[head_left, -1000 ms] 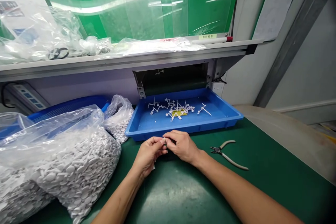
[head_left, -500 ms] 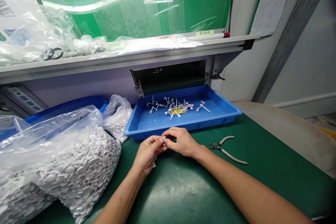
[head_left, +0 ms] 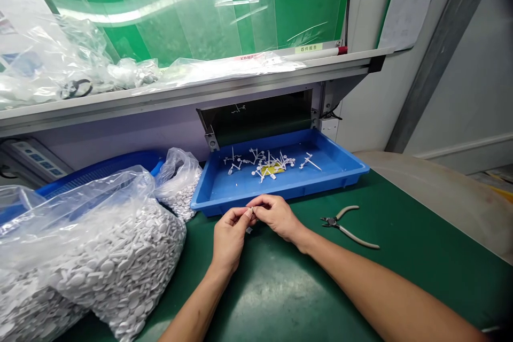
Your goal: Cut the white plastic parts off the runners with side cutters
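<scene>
Left hand (head_left: 230,238), right hand (head_left: 280,219) together, both clamped on small white piece (head_left: 251,209) between fingertips, shape mostly too hidden to call. Blue tray (head_left: 308,189) with branched white parts (head_left: 282,161) at one o'clock; pliers (head_left: 332,222) at three on green tabletop (head_left: 288,288); bag of white pieces (head_left: 120,267) at nine.

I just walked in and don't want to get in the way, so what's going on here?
A person's left hand and right hand meet at the fingertips around a small white piece, mostly hidden by the fingers, above the green table. Just beyond is a blue tray with branched white pieces in it. The pliers lie to the right, handles apart, in neither hand. A large clear bag of white parts sits to the left.
</scene>
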A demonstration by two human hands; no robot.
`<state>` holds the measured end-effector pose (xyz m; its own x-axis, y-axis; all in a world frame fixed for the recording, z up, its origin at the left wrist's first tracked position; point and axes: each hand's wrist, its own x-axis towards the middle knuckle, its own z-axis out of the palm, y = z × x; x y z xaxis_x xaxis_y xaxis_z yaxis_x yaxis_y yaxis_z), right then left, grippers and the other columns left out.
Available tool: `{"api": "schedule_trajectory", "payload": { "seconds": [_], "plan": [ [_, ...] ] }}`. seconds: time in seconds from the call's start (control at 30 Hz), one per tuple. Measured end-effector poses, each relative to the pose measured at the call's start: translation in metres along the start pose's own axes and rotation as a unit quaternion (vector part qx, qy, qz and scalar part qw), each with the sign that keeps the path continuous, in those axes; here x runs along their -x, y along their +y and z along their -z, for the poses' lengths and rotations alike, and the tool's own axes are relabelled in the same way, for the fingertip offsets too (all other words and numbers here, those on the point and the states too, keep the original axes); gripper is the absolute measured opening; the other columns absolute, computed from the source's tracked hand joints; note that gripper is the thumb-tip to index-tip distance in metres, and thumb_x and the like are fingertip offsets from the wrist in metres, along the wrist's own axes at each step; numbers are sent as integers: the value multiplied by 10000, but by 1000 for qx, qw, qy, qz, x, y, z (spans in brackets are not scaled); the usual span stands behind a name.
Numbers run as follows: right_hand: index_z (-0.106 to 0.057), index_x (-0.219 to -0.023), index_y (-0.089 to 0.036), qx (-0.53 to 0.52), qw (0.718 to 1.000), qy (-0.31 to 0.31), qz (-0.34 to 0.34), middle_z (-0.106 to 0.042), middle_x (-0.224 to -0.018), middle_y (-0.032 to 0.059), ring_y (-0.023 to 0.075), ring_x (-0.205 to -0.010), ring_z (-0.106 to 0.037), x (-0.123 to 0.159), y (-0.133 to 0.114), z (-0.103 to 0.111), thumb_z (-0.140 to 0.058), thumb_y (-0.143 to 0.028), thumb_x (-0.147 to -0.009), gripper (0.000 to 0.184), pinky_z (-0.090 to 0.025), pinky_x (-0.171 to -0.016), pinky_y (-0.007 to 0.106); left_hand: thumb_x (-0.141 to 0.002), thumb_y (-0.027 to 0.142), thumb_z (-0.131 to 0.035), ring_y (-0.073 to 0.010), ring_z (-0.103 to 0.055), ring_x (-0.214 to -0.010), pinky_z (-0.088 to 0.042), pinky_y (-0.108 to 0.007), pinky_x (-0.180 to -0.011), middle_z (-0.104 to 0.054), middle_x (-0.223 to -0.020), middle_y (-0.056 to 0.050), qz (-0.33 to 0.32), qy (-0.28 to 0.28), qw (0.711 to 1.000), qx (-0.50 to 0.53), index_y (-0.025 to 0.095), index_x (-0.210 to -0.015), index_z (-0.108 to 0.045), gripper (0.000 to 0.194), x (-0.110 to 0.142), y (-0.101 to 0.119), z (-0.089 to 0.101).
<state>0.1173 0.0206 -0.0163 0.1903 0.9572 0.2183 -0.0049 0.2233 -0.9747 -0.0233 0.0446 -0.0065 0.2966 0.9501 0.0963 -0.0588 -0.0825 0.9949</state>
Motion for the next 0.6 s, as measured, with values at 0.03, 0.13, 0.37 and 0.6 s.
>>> {"api": "schedule_trajectory", "payload": {
  "seconds": [0.03, 0.13, 0.37, 0.6],
  "plan": [
    [-719, -912, -172, -8, 1000, 0, -1, -716, -798, 25, 172, -710, -675, 0, -1, 0, -582, -231, -760, 212, -535, -673, 271, -764, 361, -745, -173, -646, -788, -505, -288, -783, -708, -842, -71, 1, 0, 1000, 0, 123, -896, -695, 276, 0, 0, 0],
    [-717, -910, -162, -34, 999, -4, -5, -717, -810, 31, 175, -713, -675, 1, -3, -1, -595, -247, -764, 208, -540, -677, 279, -761, 364, -748, -181, -651, -794, -512, -308, -798, -709, -855, -80, 8, -1, 1000, 13, 118, -906, -697, 290, -1, 1, 0],
    [-725, -934, -167, -3, 1000, -10, 8, -724, -863, 34, 175, -780, -668, 1, -5, 2, -604, -249, -778, 214, -530, -706, 265, -729, 337, -775, -162, -649, -758, -523, -289, -781, -702, -824, -71, 41, 0, 998, 56, 108, -870, -706, 278, 0, 5, -2],
    [-733, -962, -206, 178, 976, -12, 125, -721, -889, 21, 149, -777, -654, 4, -9, 10, -579, -217, -821, 209, -498, -721, 246, -684, 300, -804, -136, -639, -689, -528, -232, -685, -695, -761, -62, 87, -11, 992, 86, 101, -821, -714, 258, -1, 12, -1]
  ]
}}
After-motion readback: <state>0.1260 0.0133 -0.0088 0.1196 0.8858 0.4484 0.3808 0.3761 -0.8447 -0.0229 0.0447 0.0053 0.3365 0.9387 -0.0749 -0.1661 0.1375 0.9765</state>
